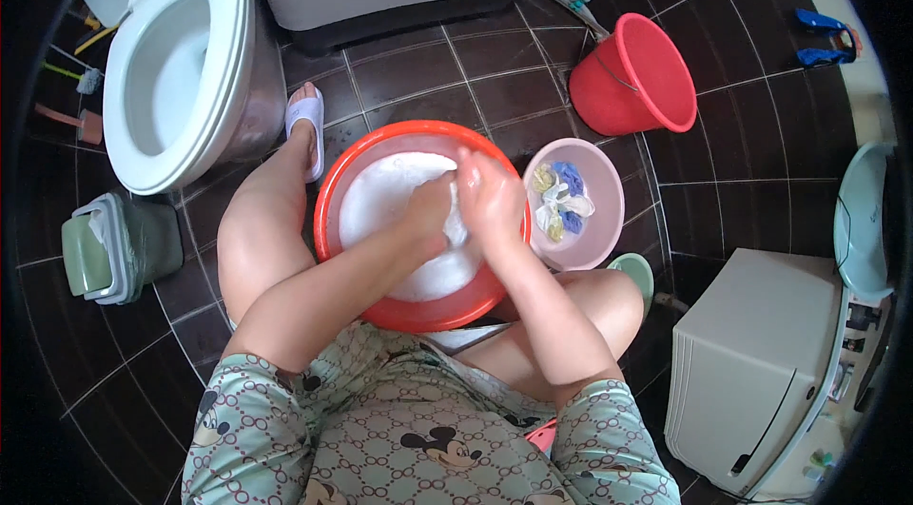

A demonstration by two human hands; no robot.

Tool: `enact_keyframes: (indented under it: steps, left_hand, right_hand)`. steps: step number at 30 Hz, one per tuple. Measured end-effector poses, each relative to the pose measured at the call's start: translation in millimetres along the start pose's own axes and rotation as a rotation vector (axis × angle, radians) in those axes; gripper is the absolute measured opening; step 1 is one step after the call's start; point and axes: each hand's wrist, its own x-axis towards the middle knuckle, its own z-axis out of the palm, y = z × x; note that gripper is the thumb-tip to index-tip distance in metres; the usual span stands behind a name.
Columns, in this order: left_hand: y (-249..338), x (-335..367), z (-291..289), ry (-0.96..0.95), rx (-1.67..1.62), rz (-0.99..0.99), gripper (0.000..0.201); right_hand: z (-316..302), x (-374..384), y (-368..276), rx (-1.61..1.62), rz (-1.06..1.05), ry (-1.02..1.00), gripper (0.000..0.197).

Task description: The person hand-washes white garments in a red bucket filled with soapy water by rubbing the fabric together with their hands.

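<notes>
On the dark tiled floor (399, 77), a white toilet (228, 58) and a small bin (152, 239) stand at the left. Next comes a red tub (409, 128) with white foam (380, 201) in it. Over it, the left hand (428, 212) is curled around what looks like a wet white cloth (456, 227), partly hidden by the hands. The right hand (492, 201) bends in on the cloth from the other side. This looks like the rubbing step, and the next rub seems to call for a tight hold, since soap is slippery. Just beside the tub, a pink basin (599, 239) has little cloths (569, 177) in it. Near that is a red bucket (609, 77).
</notes>
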Motion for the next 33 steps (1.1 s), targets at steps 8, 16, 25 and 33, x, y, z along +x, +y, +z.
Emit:
enact_keyframes:
  steps: [8,16,25,33]
  left_hand:
    - [-8.6,17.0,-29.4,-0.17,-0.014,0.033,0.024]
    - [-6.5,21.8,-43.2,-0.265,-0.083,-0.051,0.026]
    - [22.7,-9.2,0.0,-0.077,0.01,0.001,0.037]
    - [19.8,3.6,-13.4,-0.042,0.204,0.337,0.039]
  right_hand:
    - [-1.0,-3.1,-11.9,0.031,0.005,-0.033,0.02]
    - [-0.6,-11.8,-23.3,0.065,-0.011,-0.079,0.031]
    - [-12.3,24.5,19.4,0.483,0.306,-0.203,0.031]
    - [-1.9,5.2,6.7,0.56,0.343,-0.285,0.036]
